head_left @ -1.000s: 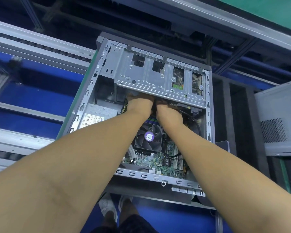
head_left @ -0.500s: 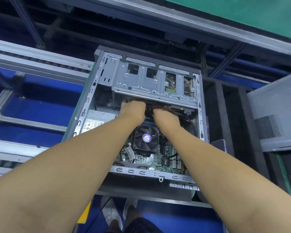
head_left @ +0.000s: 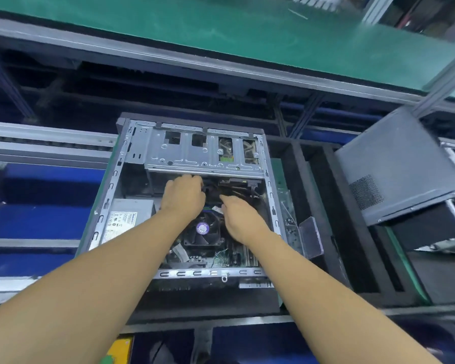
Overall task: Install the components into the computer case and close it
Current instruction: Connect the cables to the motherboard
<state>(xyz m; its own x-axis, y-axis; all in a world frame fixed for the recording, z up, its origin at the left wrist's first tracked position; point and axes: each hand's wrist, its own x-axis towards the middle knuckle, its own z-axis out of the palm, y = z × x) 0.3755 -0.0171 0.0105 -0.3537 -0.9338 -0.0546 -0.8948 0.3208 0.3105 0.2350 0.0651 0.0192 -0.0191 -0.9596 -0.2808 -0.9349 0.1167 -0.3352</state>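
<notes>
Where the left hand (head_left: 183, 197) curls round glossy black cables (head_left: 213, 193), the right hand (head_left: 241, 219) reaches them, its grip indiscernible. Both lie mid-frame inside the open computer case (head_left: 108, 203), a stamped grey-steel box, below its slotted drive cage (head_left: 192, 156).

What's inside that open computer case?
A fan, a green circuit board, a grey power box and black cables under a metal bracket. The left hand and right hand cover whatever they are working on there.
</notes>
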